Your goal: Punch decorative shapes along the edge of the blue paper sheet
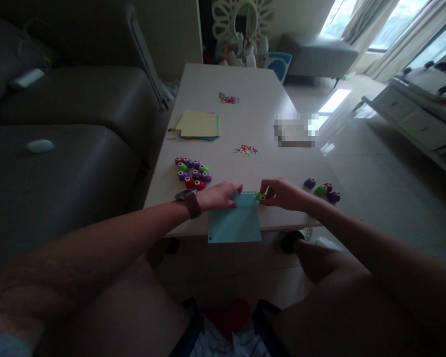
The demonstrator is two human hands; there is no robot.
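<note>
Two hands were on the job, head view only. Left hand pinned the top left corner of the blue paper sheet, fingers together and flat on it. Right hand was clamped on a small green punch at the sheet's top right corner, thumb and fingers closed around it. Sheet overhung the near edge of the white table, long axis running away from the person; a row of punched holes ran along its far edge, between the hands. Punch sat touching that edge, so the right hand was nearer. More punches clustered just left of the left hand, a few others right of the right hand. Paper stack sat further up the table.
</note>
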